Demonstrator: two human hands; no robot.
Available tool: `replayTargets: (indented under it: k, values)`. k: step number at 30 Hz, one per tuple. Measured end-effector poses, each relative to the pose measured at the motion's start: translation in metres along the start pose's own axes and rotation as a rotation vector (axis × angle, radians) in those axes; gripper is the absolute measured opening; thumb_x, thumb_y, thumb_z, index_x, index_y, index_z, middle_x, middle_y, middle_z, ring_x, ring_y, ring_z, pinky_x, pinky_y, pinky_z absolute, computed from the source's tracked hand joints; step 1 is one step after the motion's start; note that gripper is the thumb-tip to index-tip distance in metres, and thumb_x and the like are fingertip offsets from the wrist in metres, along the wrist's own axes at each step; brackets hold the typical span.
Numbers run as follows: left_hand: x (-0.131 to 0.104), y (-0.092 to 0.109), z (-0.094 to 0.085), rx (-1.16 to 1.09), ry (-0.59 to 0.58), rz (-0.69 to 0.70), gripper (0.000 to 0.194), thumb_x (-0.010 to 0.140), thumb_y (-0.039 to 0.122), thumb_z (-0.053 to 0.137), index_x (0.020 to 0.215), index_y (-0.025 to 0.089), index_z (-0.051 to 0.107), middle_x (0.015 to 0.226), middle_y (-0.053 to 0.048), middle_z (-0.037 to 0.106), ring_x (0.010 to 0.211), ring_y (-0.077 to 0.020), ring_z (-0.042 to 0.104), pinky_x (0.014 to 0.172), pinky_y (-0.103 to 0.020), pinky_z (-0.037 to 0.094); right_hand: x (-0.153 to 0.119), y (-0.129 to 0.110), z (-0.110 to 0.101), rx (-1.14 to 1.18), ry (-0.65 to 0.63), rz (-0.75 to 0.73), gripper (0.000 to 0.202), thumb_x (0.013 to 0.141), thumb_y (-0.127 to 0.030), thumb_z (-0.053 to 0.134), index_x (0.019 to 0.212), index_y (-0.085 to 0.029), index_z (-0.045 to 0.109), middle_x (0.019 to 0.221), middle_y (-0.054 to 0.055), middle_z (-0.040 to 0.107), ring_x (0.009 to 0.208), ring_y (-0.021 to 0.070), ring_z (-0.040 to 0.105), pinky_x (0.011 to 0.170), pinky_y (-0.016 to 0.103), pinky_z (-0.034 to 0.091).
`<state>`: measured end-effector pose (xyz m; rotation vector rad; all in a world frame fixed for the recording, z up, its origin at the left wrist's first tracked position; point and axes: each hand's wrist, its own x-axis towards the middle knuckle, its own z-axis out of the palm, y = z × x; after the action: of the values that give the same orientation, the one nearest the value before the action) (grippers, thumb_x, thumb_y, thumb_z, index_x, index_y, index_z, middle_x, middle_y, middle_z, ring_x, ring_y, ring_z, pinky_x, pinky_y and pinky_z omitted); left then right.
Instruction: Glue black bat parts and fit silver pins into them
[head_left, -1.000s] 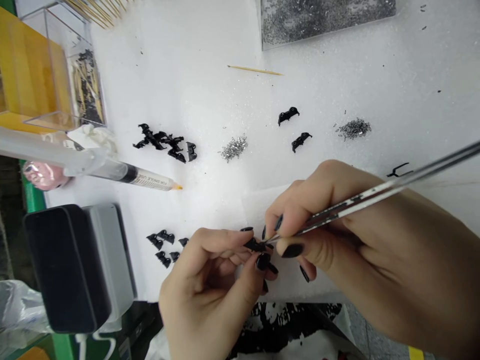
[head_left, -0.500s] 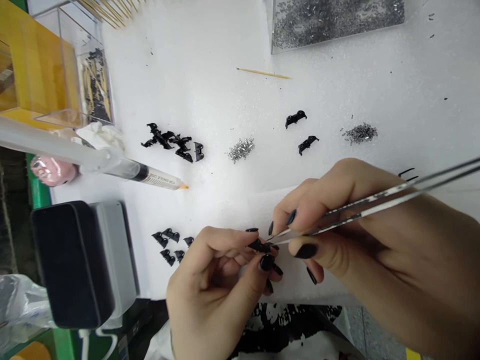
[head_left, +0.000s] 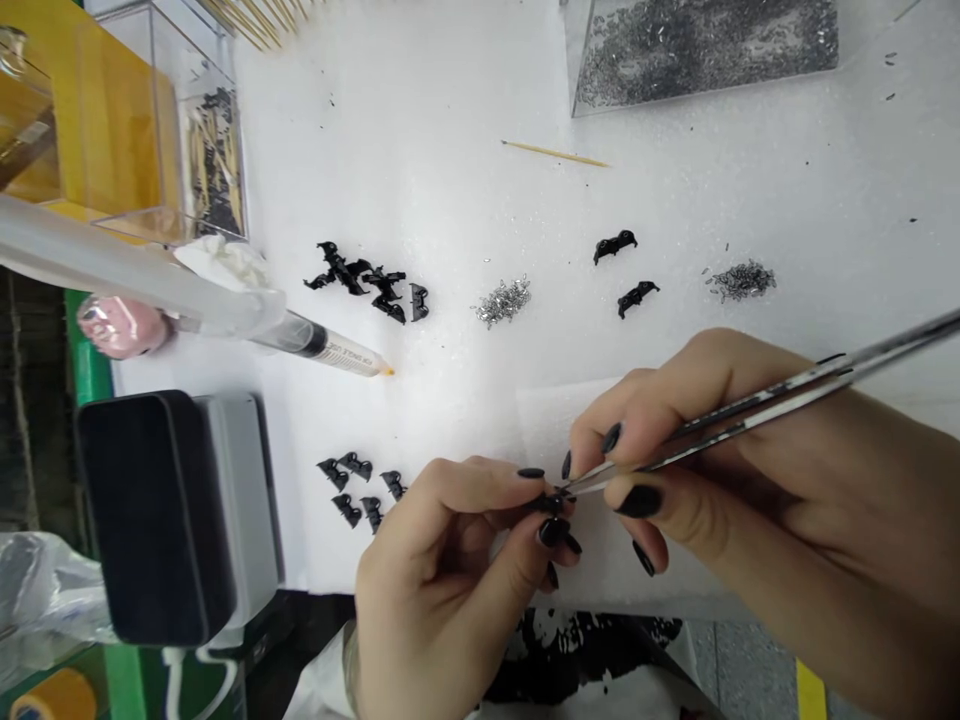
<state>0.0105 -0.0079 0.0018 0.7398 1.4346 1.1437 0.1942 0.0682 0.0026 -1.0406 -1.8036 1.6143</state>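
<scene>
My left hand [head_left: 450, 570] pinches a small black bat-shaped piece [head_left: 551, 503] between thumb and fingers, partly hidden by the fingertips. My right hand [head_left: 697, 450] grips metal tweezers [head_left: 772, 408], whose tips touch or nearly touch the piece. Whether anything sits between the tips is too small to tell. Beyond my hands lie two loose black pieces [head_left: 637, 297], a pile of clear silvery bits [head_left: 504, 301] and a pile of dark grey bits [head_left: 742, 281]. Several black bat-shaped pieces [head_left: 347, 510] lie left of my left hand, and a jumble of black pieces [head_left: 341, 270] is farther back.
A syringe [head_left: 345, 353] with an orange tip points in from the left. Nearby are a black device [head_left: 154, 515] and a pink lump [head_left: 124, 325]. Clear boxes [head_left: 244, 180] stand back left; a clear tray of dark bits [head_left: 705, 50] is at the back. A wooden stick [head_left: 555, 153] lies mid-table.
The whole view has shifted, so things appear slightly farther right. The tweezer arms have drawn closer together, with their tips at the black piece. Both hands keep their grips.
</scene>
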Motion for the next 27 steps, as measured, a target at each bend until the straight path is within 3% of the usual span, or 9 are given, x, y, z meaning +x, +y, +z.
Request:
replayTargets:
  k: [5,9,13,17,20,27]
  values:
    - [0.000,0.000,-0.002,-0.003,-0.016,0.000,0.033,0.087,-0.001,0.070,0.096,0.030,0.073,0.087,0.006,0.075,0.064,-0.0077,0.075,0.061,-0.007,0.062,-0.002,0.000,0.003,-0.011,0.060,0.054,0.014,0.099,-0.020,0.056,0.106,-0.031,0.057,0.099,-0.001,0.069,0.069,0.0126,0.067,0.063,0.024,0.060]
    - [0.000,0.000,-0.003,-0.007,-0.052,0.024,0.033,0.086,-0.002,0.070,0.097,0.029,0.073,0.089,0.006,0.075,0.065,-0.0075,0.075,0.060,-0.007,0.062,0.011,-0.007,0.013,0.071,0.083,0.049,0.022,0.092,-0.036,0.069,0.111,-0.028,0.062,0.093,0.006,0.068,0.081,0.0240,0.068,0.067,0.036,0.061]
    - [-0.001,-0.002,-0.005,0.014,-0.077,0.071,0.032,0.087,0.000,0.070,0.100,0.029,0.071,0.091,0.004,0.075,0.068,-0.0073,0.074,0.062,-0.009,0.062,0.021,-0.012,0.019,0.100,0.075,0.052,0.027,0.090,-0.043,0.071,0.112,-0.029,0.064,0.091,0.007,0.068,0.086,0.0270,0.068,0.070,0.039,0.061]
    - [-0.002,-0.005,-0.006,0.044,-0.097,0.109,0.032,0.090,0.000,0.066,0.103,0.029,0.070,0.093,0.002,0.074,0.071,-0.0085,0.073,0.063,-0.014,0.063,0.011,-0.008,0.011,0.057,0.089,0.049,0.021,0.092,-0.037,0.070,0.109,-0.028,0.064,0.089,0.006,0.068,0.079,0.0244,0.068,0.064,0.035,0.062]
    - [-0.002,-0.006,-0.005,0.052,-0.108,0.132,0.034,0.089,-0.002,0.066,0.104,0.028,0.069,0.094,0.002,0.074,0.071,-0.0095,0.072,0.062,-0.016,0.063,0.001,-0.002,0.001,-0.030,0.076,0.074,0.009,0.096,-0.027,0.062,0.105,-0.029,0.061,0.092,0.003,0.070,0.067,0.0169,0.067,0.056,0.027,0.061]
    - [-0.003,-0.007,-0.005,0.086,-0.117,0.157,0.034,0.089,-0.001,0.066,0.104,0.028,0.069,0.096,0.001,0.074,0.071,-0.0113,0.073,0.059,-0.019,0.062,0.000,-0.004,-0.004,-0.066,0.041,0.069,0.009,0.100,-0.024,0.055,0.102,-0.032,0.057,0.094,-0.003,0.071,0.057,0.0103,0.066,0.047,0.019,0.058]
